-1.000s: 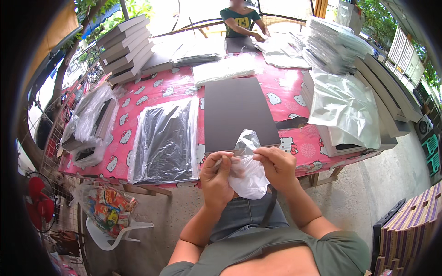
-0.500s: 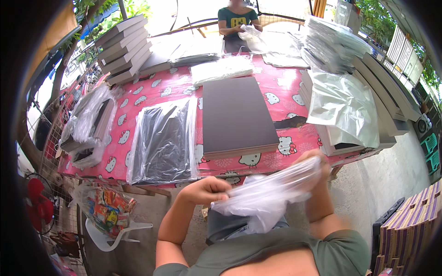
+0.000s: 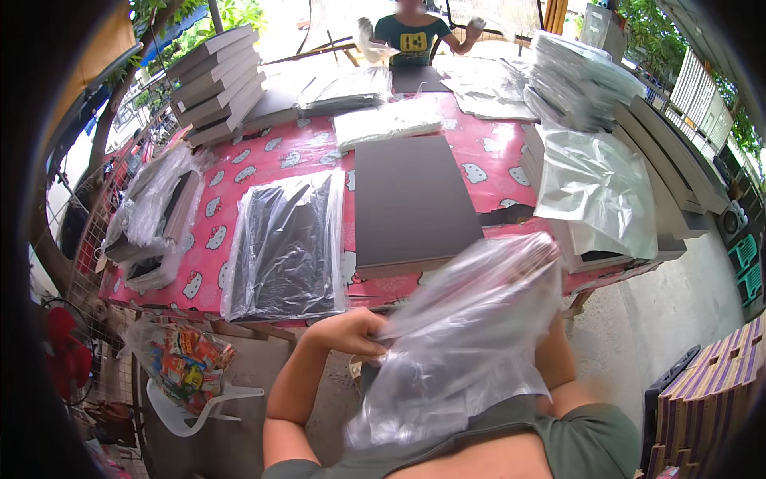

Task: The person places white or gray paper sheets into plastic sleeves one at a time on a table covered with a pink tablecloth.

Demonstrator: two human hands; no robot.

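A black panel in a clear plastic sleeve point(image 3: 285, 251) lies leftmost on the pink print tablecloth point(image 3: 206, 262). The left hand point(image 3: 353, 330) pinches a clear plastic bag point(image 3: 467, 343), stretched before the torso, nearer than the stacked dark boards point(image 3: 415, 199). Through its upper-right end shows the blurred right hand point(image 3: 536, 254); whether it grips, I cannot tell. Farther right lie translucent bags point(image 3: 594, 188).

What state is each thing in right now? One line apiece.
clear plastic bag: spread between the hands, blurred
left hand: pinching the bag's edge
right hand: seen dimly through the plastic, grip unclear
dark stack: flat on the table, unwrapped
dark pack: flat, in clear plastic
plastic on the right: wrinkled, draped over a stack
packet bag: full, on the white chair
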